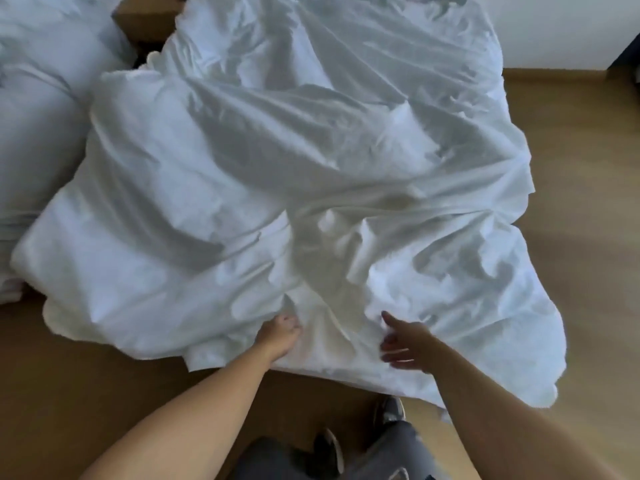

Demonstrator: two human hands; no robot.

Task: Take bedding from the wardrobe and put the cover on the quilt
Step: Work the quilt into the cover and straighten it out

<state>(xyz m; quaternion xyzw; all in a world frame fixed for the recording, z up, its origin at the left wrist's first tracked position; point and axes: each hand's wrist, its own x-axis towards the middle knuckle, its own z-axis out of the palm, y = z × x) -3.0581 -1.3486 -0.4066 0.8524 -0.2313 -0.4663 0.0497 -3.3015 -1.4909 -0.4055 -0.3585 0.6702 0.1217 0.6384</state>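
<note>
A large white quilt in its crumpled white cover (pixel 294 168) lies spread over a brown bed (pixel 86 368), its right side hanging over the bed edge toward the floor. My left hand (pixel 280 336) grips a fold of the cover at the near edge, fingers curled into the cloth. My right hand (pixel 403 342) lies on the cover a little to the right, thumb up and fingers spread along the fabric. Between the two hands the cloth bunches into ridges.
White pillows (pixel 38 109) are piled at the left of the bed. Wooden floor (pixel 588 237) runs along the right side, with a white wall (pixel 554 26) beyond. My legs and dark shoes (pixel 391 410) stand at the foot of the bed.
</note>
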